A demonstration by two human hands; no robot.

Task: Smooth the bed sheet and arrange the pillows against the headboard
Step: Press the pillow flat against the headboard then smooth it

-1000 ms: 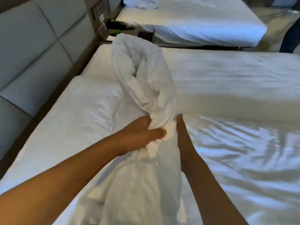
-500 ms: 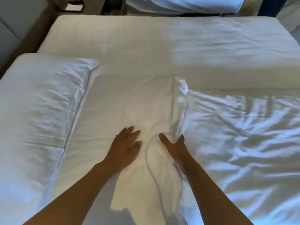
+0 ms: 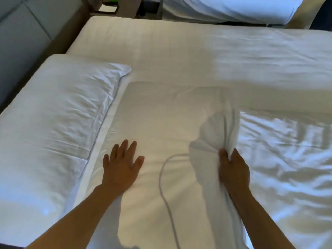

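White cloth could bunch up, I think, because my right hand grips the pillow edge while my flat, open left hand presses beside it.

Two bare forearms, no sleeves visible; hands: left, right ungloved, without rings or watch.
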